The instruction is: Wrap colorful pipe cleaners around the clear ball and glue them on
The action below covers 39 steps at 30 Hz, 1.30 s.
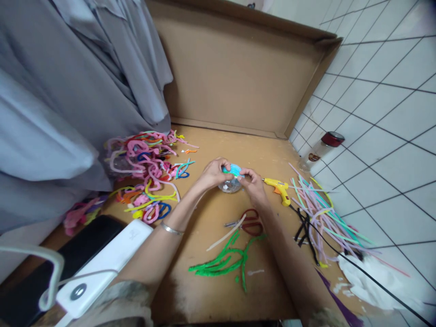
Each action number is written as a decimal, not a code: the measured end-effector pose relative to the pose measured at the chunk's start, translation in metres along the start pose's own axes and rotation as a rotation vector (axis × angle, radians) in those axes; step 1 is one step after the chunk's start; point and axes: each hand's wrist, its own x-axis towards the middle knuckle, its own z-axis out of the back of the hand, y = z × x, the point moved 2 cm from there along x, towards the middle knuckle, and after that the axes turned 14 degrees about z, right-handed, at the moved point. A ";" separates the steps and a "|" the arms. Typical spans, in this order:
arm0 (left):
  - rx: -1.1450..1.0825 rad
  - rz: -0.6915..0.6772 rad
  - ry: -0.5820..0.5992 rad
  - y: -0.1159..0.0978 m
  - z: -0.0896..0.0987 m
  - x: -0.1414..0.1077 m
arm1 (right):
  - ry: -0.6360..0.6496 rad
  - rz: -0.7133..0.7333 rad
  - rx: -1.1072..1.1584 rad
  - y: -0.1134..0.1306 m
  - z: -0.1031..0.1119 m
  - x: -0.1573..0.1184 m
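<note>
Both hands meet around a small clear, rounded plastic container (pixel 229 186) in the middle of the table. Light-blue fuzzy pipe cleaner (pixel 232 168) covers its top, with a bit of green showing near the left fingers. My left hand (pixel 215 171) pinches the left side of that blue covering. From the right, my right hand (pixel 252 180) presses its thumb and fingertips on the covering's edge. Just right of it lies a yellow glue gun (pixel 279 188). Red-handled scissors (pixel 251 222) and green pipe cleaners (pixel 225 261) lie between my forearms.
A tangled heap of pipe cleaners (pixel 146 159) fills the left side, beside a grey curtain (pixel 126 68). A white power bank (pixel 105 268) sits front left. Loose pipe cleaners (pixel 320 218), white tissue (pixel 371 281) and a red-lidded jar (pixel 320 152) are on the right. Cardboard (pixel 238 72) stands behind.
</note>
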 end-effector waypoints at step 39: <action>0.011 -0.047 0.021 -0.002 -0.002 -0.001 | 0.026 -0.009 -0.014 0.008 0.001 -0.002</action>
